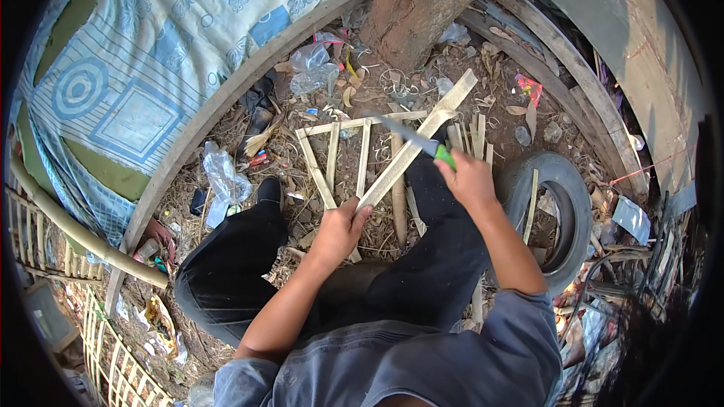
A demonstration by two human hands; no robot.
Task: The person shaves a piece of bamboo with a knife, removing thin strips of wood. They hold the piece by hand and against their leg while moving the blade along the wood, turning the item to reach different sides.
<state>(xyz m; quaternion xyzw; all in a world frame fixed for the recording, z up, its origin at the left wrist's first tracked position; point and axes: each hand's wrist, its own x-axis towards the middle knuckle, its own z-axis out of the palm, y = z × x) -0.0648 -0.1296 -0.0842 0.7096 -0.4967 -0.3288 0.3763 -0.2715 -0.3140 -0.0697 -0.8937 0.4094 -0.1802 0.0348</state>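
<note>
My left hand [342, 235] is closed round the lower end of a pale bamboo strip [409, 149], which slants up and away to the right. A thicker joint shows near its far end. In my right hand [469, 179] is a knife [414, 136] with a green handle, its long blade pointing left and lying across the strip; whether it touches cannot be told. Beyond my left hand, a frame of thin bamboo strips [333, 152] rests on the ground. Several short bamboo pieces [471, 136] stand beside my right hand.
An old tyre [579, 215] lies at the right with a thin strip across it. A tree trunk [407, 11] rises at the far side. On the left is a platform with a blue patterned cloth [162, 45]. Plastic bags [225, 177] and dry leaves litter the ground.
</note>
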